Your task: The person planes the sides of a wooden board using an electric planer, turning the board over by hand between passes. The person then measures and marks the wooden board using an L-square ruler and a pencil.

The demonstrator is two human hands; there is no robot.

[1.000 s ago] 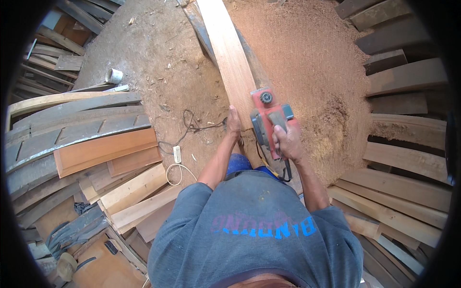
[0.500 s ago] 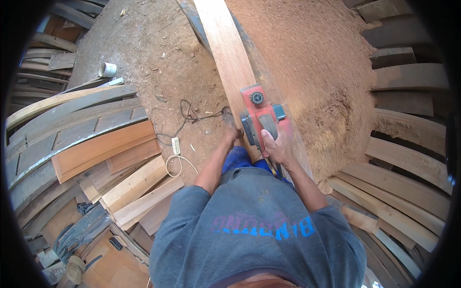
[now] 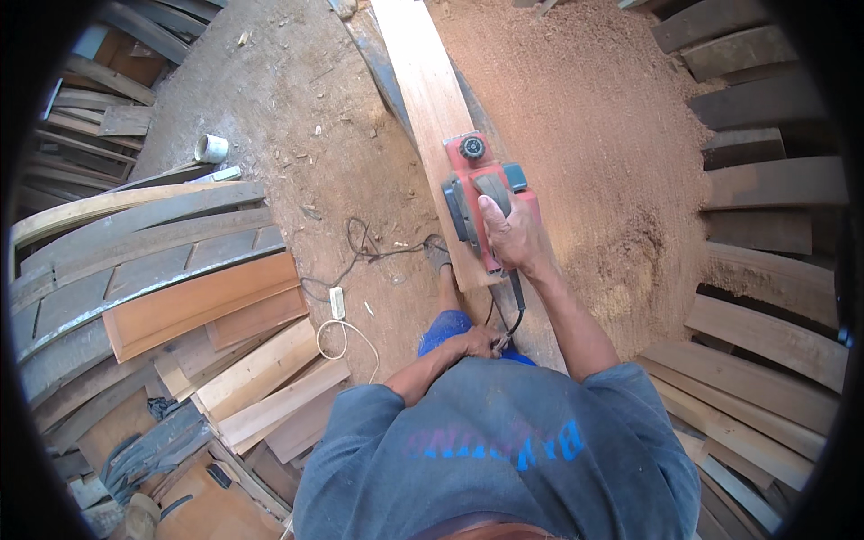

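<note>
A red electric planer [image 3: 470,186] with a black knob rests on a long pale wooden plank [image 3: 423,85], close to its near end. My right hand [image 3: 511,229] is closed round the planer's top handle. Lower down, in front of my shirt, my left hand [image 3: 483,342] is closed on the planer's black power cord [image 3: 519,310], which loops down from the back of the tool. The plank lies along a worn, dusty bench [image 3: 382,67] that runs away from me.
Boards are stacked at right [image 3: 760,261] and left [image 3: 144,229], with a reddish-brown panel [image 3: 202,301] on the left pile. Shavings [image 3: 594,144] cover the ground on the right. A white socket block [image 3: 337,303] with cables and a white bucket [image 3: 211,148] lie left of the bench.
My left hand has drawn back from beside the plank toward my body and now grips the cord. My right hand still holds the planer, which sits slightly farther from me.
</note>
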